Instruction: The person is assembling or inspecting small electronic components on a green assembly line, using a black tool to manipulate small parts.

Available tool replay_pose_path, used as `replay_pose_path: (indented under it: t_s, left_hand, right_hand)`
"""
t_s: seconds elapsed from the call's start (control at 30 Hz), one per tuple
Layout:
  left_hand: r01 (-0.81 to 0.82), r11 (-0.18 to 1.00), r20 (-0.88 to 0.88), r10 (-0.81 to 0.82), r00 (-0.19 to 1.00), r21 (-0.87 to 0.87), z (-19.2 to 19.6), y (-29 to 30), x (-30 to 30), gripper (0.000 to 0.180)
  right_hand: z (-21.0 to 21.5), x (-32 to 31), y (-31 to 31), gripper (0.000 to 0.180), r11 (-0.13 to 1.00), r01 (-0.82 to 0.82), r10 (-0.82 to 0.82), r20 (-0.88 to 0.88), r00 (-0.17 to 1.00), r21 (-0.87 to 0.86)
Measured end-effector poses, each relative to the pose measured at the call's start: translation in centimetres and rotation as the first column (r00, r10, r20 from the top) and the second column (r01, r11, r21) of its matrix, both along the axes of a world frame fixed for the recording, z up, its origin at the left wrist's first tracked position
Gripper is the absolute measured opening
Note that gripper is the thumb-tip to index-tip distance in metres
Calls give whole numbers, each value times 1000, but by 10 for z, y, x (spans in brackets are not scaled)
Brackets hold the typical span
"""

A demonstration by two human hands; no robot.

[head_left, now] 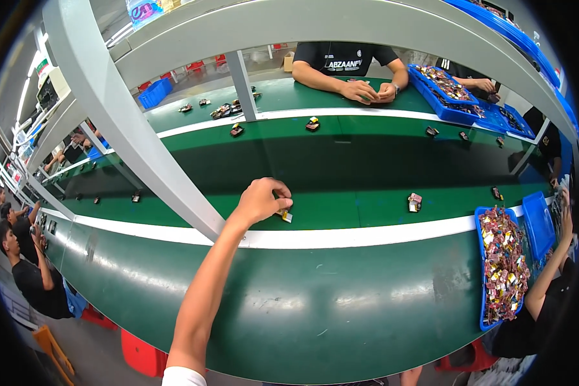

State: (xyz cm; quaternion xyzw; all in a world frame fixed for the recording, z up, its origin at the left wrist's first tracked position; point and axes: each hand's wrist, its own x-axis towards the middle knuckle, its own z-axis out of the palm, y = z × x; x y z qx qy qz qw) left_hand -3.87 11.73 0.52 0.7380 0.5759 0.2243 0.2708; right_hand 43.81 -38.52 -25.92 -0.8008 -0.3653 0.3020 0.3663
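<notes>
My left hand [264,201] reaches over the green conveyor belt [360,207], past its white rail. Its fingers are curled, thumb and fingertips closing on a small electronic part [286,217] with a yellow and white face. The hand covers some of that part, which sits at or just above the belt. To the right, a similar small part [415,202], pale and reddish with dark edges, lies alone on the belt. A dark part [136,197] lies on the belt to the left. My right hand is out of view.
A grey slanted post [141,128] stands left of my forearm. A green worktable [341,309] spans the near side. At right, a blue tray [479,270] is heaped with small parts. Across the belt, a person's hands [370,93] work beside a blue crate [453,116].
</notes>
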Motion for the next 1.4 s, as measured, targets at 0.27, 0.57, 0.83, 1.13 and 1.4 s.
replay_pose_path:
  t_s: [0.27,0.57,0.83,1.13,1.4]
  left_hand:
    - [-35,999,-284,42,958,29,10,4,1,18]
    - [-113,990,-93,120,988,79,27,-37,8,16]
    - [60,941,776,237,585,-333,8,-102,59,12]
    - [28,957,862,246,443,-287,-28,-140,96,17]
    - [6,981,863,166,478,-192,-36,-147,108,23]
  right_hand:
    - [137,-18,31,40,991,107,-121,-193,974,-81]
    - [290,-25,39,46,926,-283,154,-433,888,-250]
    - [290,-29,137,47,805,-95,462,-518,720,586]
    - [291,-152,339,28,829,-407,559,-578,595,382]
    - [263,-171,343,18,797,-355,595,-536,598,489]
